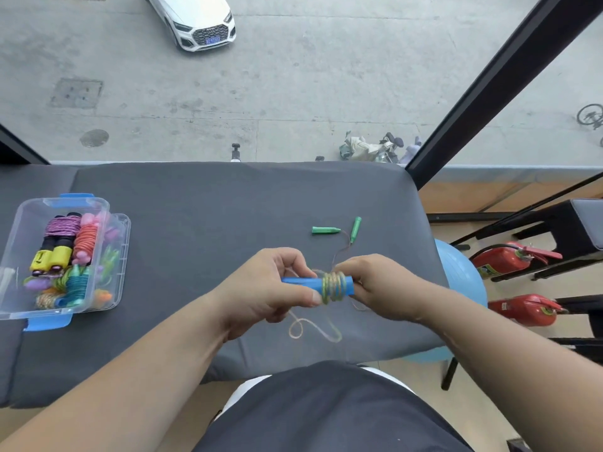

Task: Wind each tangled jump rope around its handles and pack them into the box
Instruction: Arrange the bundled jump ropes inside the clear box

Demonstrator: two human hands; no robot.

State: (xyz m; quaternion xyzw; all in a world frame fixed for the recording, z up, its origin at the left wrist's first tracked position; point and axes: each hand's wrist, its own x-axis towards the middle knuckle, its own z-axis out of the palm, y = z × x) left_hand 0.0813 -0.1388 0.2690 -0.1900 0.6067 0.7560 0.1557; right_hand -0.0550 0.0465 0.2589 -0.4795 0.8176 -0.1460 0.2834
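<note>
My left hand (270, 285) grips one blue handle (301, 283); my right hand (378, 285) pinches its yellow-green rope (332, 287). Two green handles (324, 230) lie beyond.

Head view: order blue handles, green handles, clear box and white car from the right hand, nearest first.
1. Blue handles, in the left hand, touching the right hand, which pinches their rope.
2. Green handles, just beyond on the cushion.
3. Clear box, far left.
4. White car, outside, farthest.

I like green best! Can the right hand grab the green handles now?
Probably not yet: the right hand grips the blue handles, though nothing blocks the green handles.
</note>
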